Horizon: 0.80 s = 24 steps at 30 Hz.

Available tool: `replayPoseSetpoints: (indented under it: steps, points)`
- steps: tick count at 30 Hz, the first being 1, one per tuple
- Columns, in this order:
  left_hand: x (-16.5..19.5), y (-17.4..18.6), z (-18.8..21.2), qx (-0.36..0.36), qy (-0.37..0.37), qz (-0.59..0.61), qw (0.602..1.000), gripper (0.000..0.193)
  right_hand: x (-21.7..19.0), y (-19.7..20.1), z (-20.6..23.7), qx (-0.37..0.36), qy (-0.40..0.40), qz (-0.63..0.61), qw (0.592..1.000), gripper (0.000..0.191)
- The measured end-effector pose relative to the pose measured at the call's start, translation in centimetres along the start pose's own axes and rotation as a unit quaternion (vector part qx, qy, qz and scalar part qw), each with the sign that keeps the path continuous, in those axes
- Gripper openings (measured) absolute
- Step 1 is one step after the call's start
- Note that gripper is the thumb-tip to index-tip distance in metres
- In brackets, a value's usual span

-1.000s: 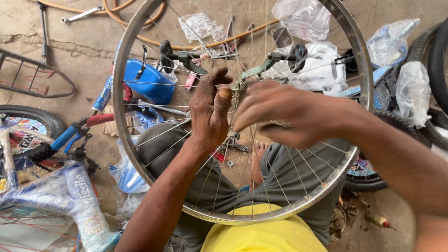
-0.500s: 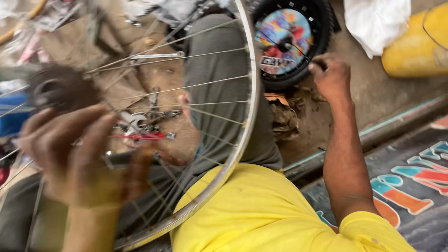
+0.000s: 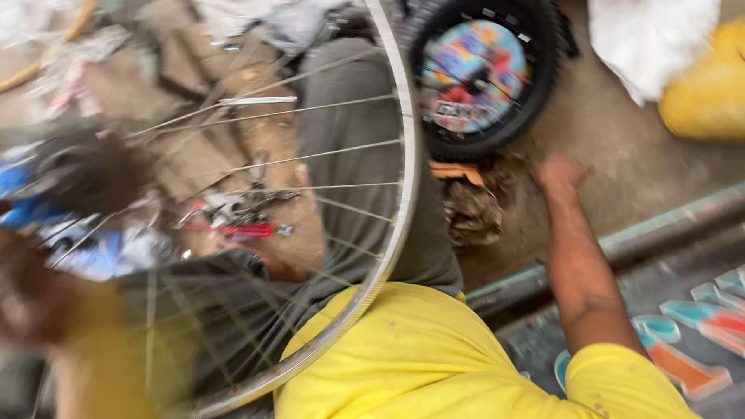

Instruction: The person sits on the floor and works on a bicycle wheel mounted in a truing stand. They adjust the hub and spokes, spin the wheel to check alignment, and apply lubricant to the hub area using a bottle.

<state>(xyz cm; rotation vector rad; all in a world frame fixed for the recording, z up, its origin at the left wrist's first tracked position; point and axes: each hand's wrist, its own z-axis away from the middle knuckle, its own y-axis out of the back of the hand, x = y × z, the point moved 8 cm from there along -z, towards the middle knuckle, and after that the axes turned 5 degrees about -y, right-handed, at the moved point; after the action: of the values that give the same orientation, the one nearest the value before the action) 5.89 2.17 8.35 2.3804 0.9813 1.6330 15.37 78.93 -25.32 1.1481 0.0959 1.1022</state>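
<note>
Your left hand (image 3: 35, 299), blurred, seems to grip the wheel (image 3: 403, 194); steady it while your right hand (image 3: 560, 174) reaches open, holding nothing.

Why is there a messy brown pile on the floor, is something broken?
It's hard to tell. A crumpled brown heap lies on the dirty floor beside the spoked wheel rim, near the right hand. It looks like scrap or rags, too blurred to name.

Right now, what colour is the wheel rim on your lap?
Silver metal rim, seen best in the head view.
</note>
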Motion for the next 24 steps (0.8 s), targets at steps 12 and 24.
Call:
replayPoseSetpoints:
  steps: [12, 24]
  points:
    - [1.8, -1.8, -2.4, 0.030, -0.125, 0.029, 0.991, 0.029, -2.9, -4.3, 5.7, -0.094, -0.066, -0.122, 0.986, 0.065]
    - [3.3, -0.7, -1.8, 0.007, -0.118, 0.012, 0.993, 0.033, -2.2, 0.8, 9.1, -0.050, -0.025, -0.327, 0.943, 0.062]
